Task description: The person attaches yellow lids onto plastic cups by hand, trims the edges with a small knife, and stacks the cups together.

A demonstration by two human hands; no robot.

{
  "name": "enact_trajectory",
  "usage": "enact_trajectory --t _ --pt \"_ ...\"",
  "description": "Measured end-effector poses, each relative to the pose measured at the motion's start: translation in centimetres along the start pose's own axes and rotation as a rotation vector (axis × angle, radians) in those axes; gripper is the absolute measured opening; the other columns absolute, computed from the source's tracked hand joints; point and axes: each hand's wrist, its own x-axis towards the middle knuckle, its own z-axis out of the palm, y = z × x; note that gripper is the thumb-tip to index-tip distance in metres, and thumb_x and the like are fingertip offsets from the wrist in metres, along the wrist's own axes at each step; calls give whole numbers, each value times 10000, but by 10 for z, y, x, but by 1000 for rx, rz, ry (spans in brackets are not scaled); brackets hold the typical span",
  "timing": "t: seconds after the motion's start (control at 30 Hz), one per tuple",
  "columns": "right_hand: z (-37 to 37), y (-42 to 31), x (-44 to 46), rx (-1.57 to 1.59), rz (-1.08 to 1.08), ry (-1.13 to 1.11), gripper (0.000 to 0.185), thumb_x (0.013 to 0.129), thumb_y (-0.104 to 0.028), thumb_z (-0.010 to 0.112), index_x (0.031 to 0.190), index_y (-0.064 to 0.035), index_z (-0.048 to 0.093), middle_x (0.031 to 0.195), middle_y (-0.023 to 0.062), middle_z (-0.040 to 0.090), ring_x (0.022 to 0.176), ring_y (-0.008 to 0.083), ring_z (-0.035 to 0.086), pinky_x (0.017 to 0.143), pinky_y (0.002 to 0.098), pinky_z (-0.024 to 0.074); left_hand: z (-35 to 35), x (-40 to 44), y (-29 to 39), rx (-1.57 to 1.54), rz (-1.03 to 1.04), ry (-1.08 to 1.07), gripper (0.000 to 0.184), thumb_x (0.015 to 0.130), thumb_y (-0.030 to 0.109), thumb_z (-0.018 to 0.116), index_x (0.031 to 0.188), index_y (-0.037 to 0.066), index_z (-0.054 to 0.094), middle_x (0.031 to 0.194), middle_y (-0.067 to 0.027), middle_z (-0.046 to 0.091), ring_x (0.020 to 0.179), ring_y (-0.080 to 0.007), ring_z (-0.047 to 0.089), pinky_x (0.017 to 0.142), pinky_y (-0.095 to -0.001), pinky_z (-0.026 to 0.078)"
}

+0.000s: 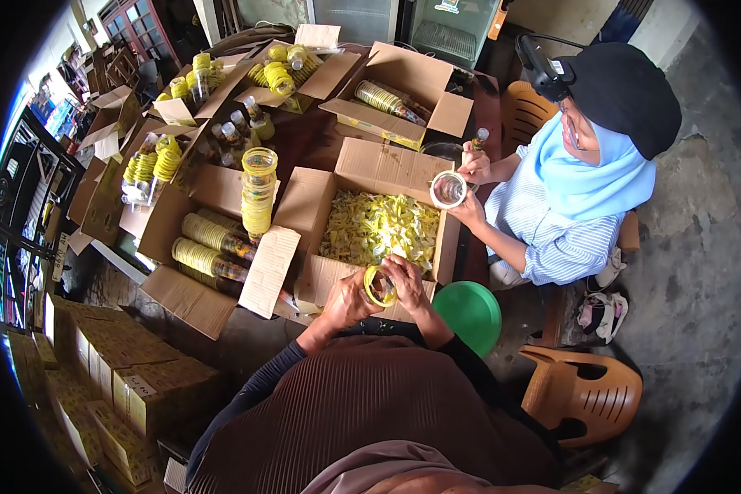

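Observation:
My left hand (350, 300) is closed around the left side of a clear, round container with a yellow rim (370, 286). The fingers of my right hand (405, 281) grip its right edge, partly covering it. Both hands are over the front edge of an open cardboard box (362, 169), which holds many small yellow and whitish pieces (379, 226). Left of this box rises a tall stack of yellow-rimmed clear containers (258, 189).
Across the box's right corner, a co-worker (552, 198) holds a clear jar (449, 190) and a small bottle (479, 138). A green basin (468, 319) and an orange plastic chair (584, 391) stand at right. Another carton (198, 300) contains ringed stacks.

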Motion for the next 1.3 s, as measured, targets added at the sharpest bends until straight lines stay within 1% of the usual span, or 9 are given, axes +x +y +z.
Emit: enact_trajectory --t 0.2,0.27,0.4,0.57,0.73,0.87,0.93,1.27,1.3 --pt "-18 22 -3 93 142 -65 223 1004 -212 552 860 -41 549 756 -45 462 710 46 410 626 222 363 0 -7 -9 103 -41 27 538 669 188 831 1085 12 540 898 -157 652 811 -346 673 717 -391 534" --pt "-28 11 -5 -226 203 18 219 1001 -213 556 872 -36 554 733 -18 463 654 61 394 572 241 348 -9 -6 -9 60 -73 48 553 662 206 842 1080 6 541 905 -158 650 846 -358 663 728 -400 530" --pt "-19 -24 -14 -553 -259 10 110 942 -99 616 908 -7 566 785 38 533 621 104 489 578 259 418 -22 -4 -11 227 -25 62 618 646 229 840 1109 -41 532 980 -225 626 932 -391 624 772 -431 514" --pt "10 -53 -34 -787 -377 -242 246 865 -8 622 1110 -41 622 1093 118 620 889 317 644 744 364 530 -25 -4 -32 368 47 -142 723 618 228 820 1223 -31 521 1172 -217 621 1121 -371 589 964 -416 475" --pt "7 -52 -34 -952 -158 -464 259 841 18 601 1081 -71 643 1077 94 593 934 310 633 786 374 526 -33 -1 -29 372 132 -150 698 618 229 821 1204 -13 527 1166 -215 622 1112 -378 591 948 -416 482" --pt "-9 -34 -16 -534 -279 -345 75 855 -30 681 921 -38 647 904 77 607 747 190 606 670 319 502 -33 -9 -30 173 -53 -151 719 633 289 858 1195 2 514 1110 -231 625 1025 -403 614 859 -437 514" --pt "-18 -21 -16 -482 -39 -122 54 868 -30 672 912 -20 642 890 86 613 741 188 606 660 303 493 -37 -10 -18 120 -87 -71 753 637 305 859 1216 -4 491 1049 -229 625 993 -410 612 856 -448 502" --pt "-35 61 -24 -1269 -70 192 284 773 -201 787 978 -57 654 917 114 603 856 300 624 742 405 499 -37 -34 -49 104 -127 -42 715 730 226 756 1288 -54 406 1169 -258 549 1113 -418 529 965 -451 435" --pt "-35 62 -20 -1197 150 142 366 748 -269 803 1029 -80 666 958 103 567 1012 284 564 872 422 466 -40 -32 -46 103 -124 -40 725 730 221 757 1299 -53 404 1182 -260 546 1131 -417 524 977 -448 432"
